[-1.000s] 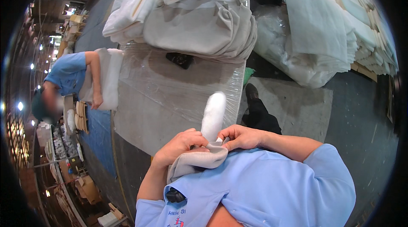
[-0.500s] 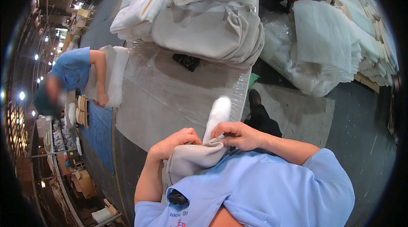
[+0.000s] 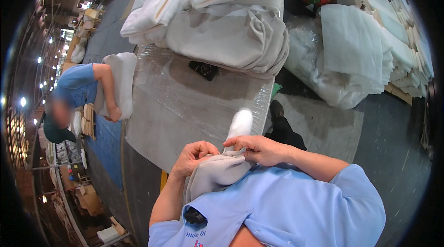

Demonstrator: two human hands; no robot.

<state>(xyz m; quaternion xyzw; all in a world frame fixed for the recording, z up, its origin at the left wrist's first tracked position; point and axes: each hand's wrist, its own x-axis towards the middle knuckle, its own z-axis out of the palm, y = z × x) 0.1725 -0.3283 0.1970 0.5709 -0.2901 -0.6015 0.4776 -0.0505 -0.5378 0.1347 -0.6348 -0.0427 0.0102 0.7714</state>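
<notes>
Close against my body is a beige fabric cover (image 3: 213,172), with the rounded white end of a padded cushion insert (image 3: 241,122) sticking out of its mouth. My left hand (image 3: 190,158) is closed on the cover's edge at its left side. Across from it, my right hand (image 3: 262,149) pinches the same edge, its index finger stretched over the opening beside the white padding. Most of the insert is hidden inside the fabric and behind my hands.
A plastic-covered table (image 3: 171,108) lies ahead, bearing a dark flat object (image 3: 203,70), folded beige covers (image 3: 222,39) and white padded pieces (image 3: 155,4). White sheets (image 3: 354,39) are stacked at right. At left a person (image 3: 76,85) in blue holds another padded piece (image 3: 122,80).
My left hand has shifted slightly right along the cover's edge. My right index finger now reaches further left over the opening. The person at left has leaned a little lower.
</notes>
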